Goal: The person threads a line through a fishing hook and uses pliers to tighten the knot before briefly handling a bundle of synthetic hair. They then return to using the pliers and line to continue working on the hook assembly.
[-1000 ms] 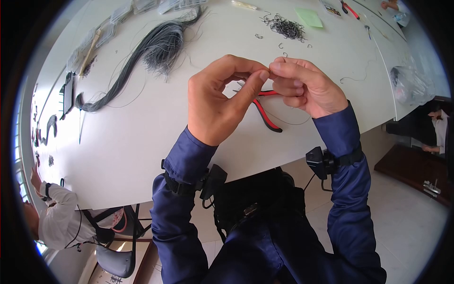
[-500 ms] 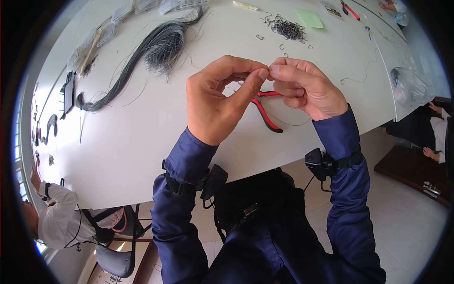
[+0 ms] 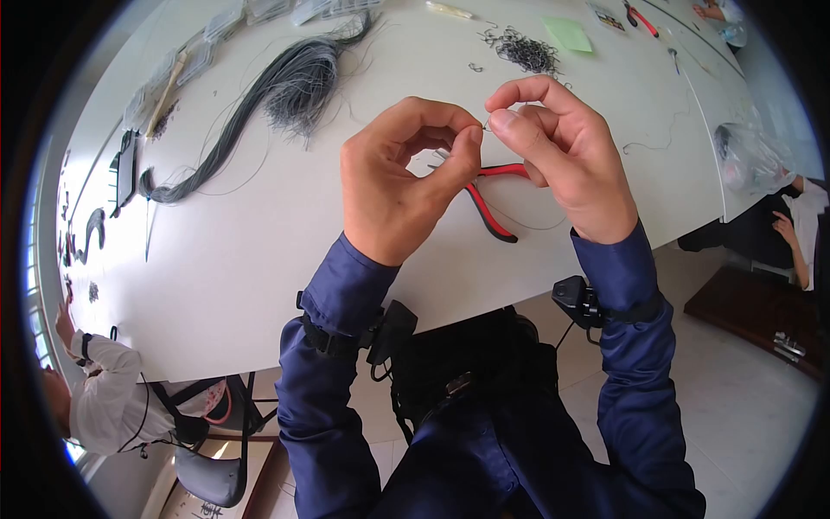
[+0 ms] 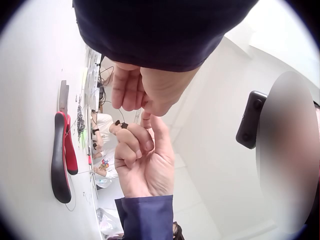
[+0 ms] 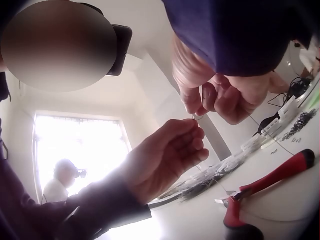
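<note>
In the head view my left hand (image 3: 406, 182) pinches a tiny dark fish hook (image 5: 197, 117) between thumb and forefinger, most of it covered by the fingertips. Just across from it, my right hand (image 3: 571, 156) has its thumb tip right at the hook and its forefinger raised. A thin fishing line (image 5: 272, 136) trails from the right hand's curled fingers in the right wrist view. Below the hands, pliers (image 3: 488, 212) with red and black handles lie on the white table (image 3: 259, 277).
A heap of dark hooks (image 3: 523, 50) lies beyond the hands, beside a green paper (image 3: 567, 35). To the left stretches a long bundle of grey line (image 3: 298, 82). Clear plastic boxes (image 3: 199, 60) stand at the far left, and a plastic bag (image 3: 752, 160) sits at right.
My right hand has turned and spread its forefinger away from the thumb, while its fingertips have drawn slightly apart from the left. The left hand has barely moved.
</note>
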Tool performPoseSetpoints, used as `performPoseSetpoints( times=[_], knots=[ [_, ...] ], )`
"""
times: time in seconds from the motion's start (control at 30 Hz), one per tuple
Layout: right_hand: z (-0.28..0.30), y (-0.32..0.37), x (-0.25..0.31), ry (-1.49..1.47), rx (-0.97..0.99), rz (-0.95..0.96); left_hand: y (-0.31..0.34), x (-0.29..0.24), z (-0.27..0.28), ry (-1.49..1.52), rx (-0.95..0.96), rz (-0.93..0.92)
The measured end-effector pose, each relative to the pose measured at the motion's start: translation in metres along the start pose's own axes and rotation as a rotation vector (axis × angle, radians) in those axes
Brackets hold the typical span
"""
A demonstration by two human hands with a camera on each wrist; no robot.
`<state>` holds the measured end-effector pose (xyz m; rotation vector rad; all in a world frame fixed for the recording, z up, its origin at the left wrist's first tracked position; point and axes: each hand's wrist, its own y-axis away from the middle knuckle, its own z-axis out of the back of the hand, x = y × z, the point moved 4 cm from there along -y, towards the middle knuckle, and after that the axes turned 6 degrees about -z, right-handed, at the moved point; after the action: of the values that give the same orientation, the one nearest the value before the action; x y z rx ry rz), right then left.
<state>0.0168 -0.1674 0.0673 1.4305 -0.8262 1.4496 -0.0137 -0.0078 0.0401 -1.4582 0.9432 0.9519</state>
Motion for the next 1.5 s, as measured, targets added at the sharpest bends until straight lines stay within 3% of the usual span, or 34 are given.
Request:
performPoseSetpoints(
  times=[0.3,0.7,1.2,1.3,1.37,1.5],
  knots=[
    [-0.004,0.004,0.001,0.133,-0.033,0.095,0.000,-0.003,0.000,0.016,-0.019,0.030],
    [-0.013,0.011,-0.009,-0.120,-0.025,-0.061,0.000,0.000,0.001,0.128,-0.017,0.096],
    [-0.023,0.017,-0.013,-0.078,-0.106,-0.052,0.000,0.001,0.003,0.122,-0.052,0.074],
    [-0.025,0.019,-0.014,0.168,-0.250,0.167,0.000,0.001,0.004,0.103,-0.061,0.066],
    [-0.029,0.026,-0.006,0.344,-0.293,0.214,0.000,0.000,0.003,0.065,-0.070,0.047],
    [-0.031,0.027,0.003,0.616,-0.355,0.454,-0.001,0.003,0.005,-0.095,-0.067,-0.088]
  ],
)
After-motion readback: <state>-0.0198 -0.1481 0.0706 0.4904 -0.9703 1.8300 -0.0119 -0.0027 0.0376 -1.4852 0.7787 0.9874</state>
